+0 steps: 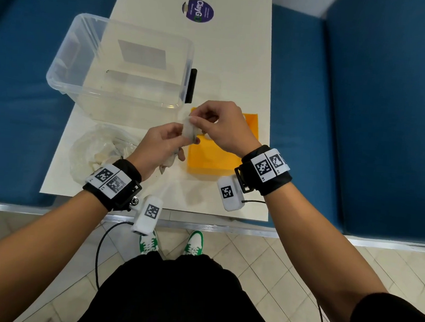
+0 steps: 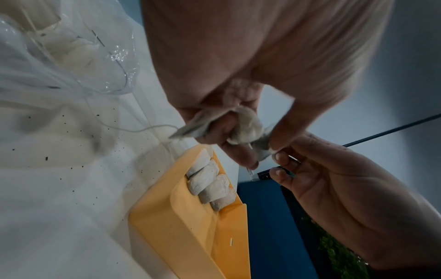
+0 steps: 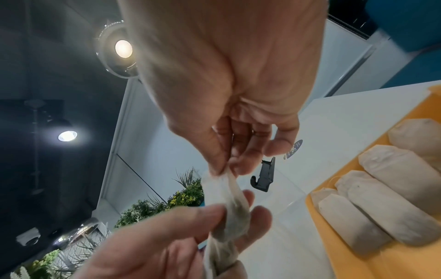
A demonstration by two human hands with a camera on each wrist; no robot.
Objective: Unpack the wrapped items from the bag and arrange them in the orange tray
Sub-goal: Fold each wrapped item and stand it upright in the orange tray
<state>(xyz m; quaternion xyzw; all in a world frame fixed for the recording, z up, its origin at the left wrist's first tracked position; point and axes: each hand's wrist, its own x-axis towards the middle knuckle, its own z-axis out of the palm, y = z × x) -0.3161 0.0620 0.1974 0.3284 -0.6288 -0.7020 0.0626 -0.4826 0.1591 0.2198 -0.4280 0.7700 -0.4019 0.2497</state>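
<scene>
Both hands pinch one wrapped item [image 1: 190,131] above the orange tray's [image 1: 208,158] left edge: left hand [image 1: 160,148] below, right hand [image 1: 221,126] on top (wrapped items [image 2: 210,181] line the tray's far edge).

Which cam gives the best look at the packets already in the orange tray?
Right wrist: the packets lie close, unobstructed, side by side in the orange tray. Left wrist shows the same row smaller and farther off. Head view: the right hand covers them.

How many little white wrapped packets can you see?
5 at least. Four wrapped packets lie in a row in the orange tray; the left hand and right hand pinch a fifth packet. More may hide in the clear bag.
</scene>
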